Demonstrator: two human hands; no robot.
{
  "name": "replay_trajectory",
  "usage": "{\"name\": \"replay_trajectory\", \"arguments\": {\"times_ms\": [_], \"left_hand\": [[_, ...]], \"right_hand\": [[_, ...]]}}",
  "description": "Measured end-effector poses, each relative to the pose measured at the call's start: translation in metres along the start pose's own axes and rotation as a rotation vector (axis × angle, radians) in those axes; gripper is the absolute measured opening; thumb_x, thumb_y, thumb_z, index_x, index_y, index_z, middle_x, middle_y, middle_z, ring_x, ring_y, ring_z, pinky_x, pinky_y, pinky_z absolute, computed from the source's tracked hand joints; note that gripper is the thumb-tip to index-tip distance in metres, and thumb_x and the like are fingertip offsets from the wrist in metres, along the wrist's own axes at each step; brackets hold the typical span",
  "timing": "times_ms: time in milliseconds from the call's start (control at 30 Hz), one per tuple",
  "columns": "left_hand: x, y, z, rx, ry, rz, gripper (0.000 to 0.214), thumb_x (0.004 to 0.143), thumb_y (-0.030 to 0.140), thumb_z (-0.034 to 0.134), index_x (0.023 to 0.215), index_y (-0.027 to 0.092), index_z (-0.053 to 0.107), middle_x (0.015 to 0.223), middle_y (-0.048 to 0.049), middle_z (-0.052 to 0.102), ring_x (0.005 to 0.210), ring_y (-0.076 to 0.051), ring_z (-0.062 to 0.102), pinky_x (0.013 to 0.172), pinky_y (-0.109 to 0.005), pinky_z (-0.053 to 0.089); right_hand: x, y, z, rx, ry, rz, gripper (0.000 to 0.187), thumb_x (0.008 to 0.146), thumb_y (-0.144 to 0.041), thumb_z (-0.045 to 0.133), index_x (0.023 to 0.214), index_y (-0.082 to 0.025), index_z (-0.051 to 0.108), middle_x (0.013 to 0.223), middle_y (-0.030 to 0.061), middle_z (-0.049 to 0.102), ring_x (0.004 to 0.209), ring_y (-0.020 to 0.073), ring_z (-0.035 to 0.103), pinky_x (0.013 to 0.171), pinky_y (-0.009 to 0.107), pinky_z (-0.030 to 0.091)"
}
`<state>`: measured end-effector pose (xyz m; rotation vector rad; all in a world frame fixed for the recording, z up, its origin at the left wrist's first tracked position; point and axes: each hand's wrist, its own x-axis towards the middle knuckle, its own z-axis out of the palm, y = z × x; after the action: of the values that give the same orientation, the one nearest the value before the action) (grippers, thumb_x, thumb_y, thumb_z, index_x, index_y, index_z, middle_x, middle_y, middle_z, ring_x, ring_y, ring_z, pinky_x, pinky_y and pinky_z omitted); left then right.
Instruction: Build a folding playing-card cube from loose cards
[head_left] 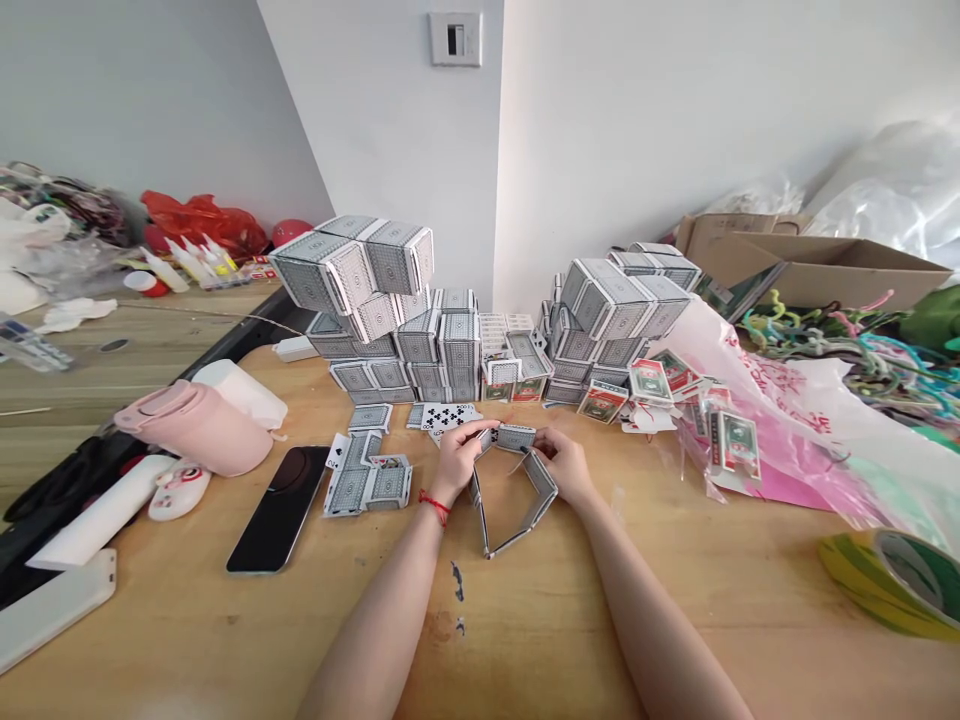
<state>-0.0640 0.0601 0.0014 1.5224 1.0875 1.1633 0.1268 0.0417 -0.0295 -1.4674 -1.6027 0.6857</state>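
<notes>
My left hand (456, 460) and my right hand (562, 466) pinch grey-backed playing cards at the far side of a ring of cards (517, 500). The ring stands on edge on the wooden table (540, 630), forming an open five-sided shape. A red string bracelet (434, 506) circles my left wrist. To the left lies a small folded card structure (367, 485), with a few loose face-up cards (448, 418) just beyond my hands. Behind them rise tall stacks of card cubes (390, 310).
A black smartphone (279, 510) and a pink bottle (196, 428) lie to the left. On the right are boxed card decks (735, 445) on a pink plastic bag (795, 430), a roll of tape (892, 585), tangled pipe cleaners (832, 340) and a cardboard box (817, 265).
</notes>
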Motion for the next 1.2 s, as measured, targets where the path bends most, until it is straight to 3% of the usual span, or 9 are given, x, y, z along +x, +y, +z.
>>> {"name": "replay_trajectory", "arguments": {"times_ms": [267,533,1200], "left_hand": [[0.005,-0.011,-0.010,-0.012,0.112,0.042,0.040,0.063,0.008,0.039,0.086,0.016,0.070,0.101,-0.0038,0.068,0.098,-0.020,0.060,0.087,-0.031,0.044],[0.006,-0.011,-0.010,-0.011,0.114,0.065,0.040,0.062,0.009,0.038,0.085,0.016,0.070,0.099,-0.0032,0.069,0.098,-0.019,0.060,0.086,-0.030,0.044],[0.008,-0.016,-0.010,-0.040,0.138,0.070,0.040,0.062,0.009,0.038,0.085,0.014,0.070,0.097,-0.0057,0.069,0.096,-0.020,0.060,0.085,-0.030,0.044]], "right_hand": [[0.000,0.003,-0.004,0.018,0.099,0.025,0.009,0.066,-0.026,0.051,0.071,-0.020,0.055,0.059,0.0002,0.058,0.053,0.0140,0.051,0.050,0.024,0.039],[-0.001,0.003,-0.004,0.100,0.057,0.073,0.006,0.063,-0.025,0.052,0.065,-0.020,0.055,0.064,0.0023,0.065,0.057,0.0167,0.058,0.054,0.025,0.043],[-0.003,-0.001,-0.005,0.095,0.030,0.077,0.007,0.062,-0.026,0.053,0.061,-0.019,0.052,0.058,0.0002,0.060,0.052,0.0137,0.053,0.050,0.022,0.040]]}}
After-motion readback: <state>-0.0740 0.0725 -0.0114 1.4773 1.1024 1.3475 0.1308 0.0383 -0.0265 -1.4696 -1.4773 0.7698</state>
